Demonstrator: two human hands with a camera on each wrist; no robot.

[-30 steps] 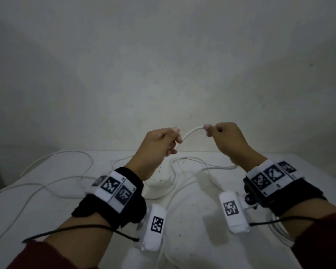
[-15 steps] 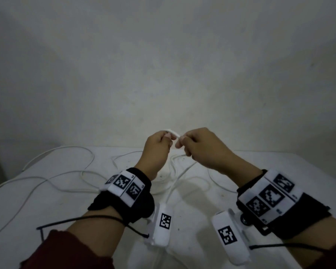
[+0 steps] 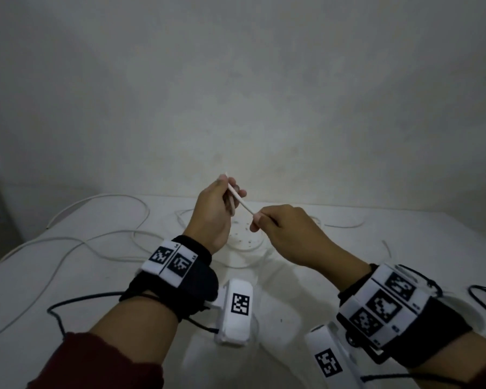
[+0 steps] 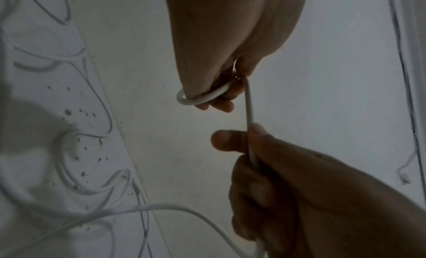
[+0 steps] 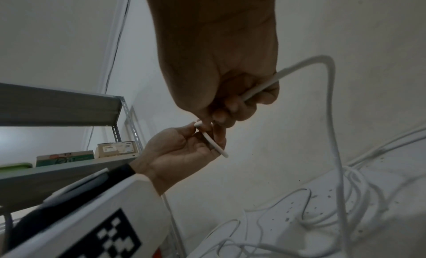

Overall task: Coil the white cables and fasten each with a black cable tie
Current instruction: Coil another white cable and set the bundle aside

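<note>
Between both hands point(image 3: 213, 209) point(image 3: 284, 228), smooth round white cable point(image 3: 240, 202) stretches straight.

White cable point(image 3: 240, 203) looped, held taut above the strewn white cables point(image 3: 101, 240).

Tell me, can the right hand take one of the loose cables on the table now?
Probably not yet: the right hand and the left hand both grip the white cable. The loose cables lie unobstructed on the table.
</note>
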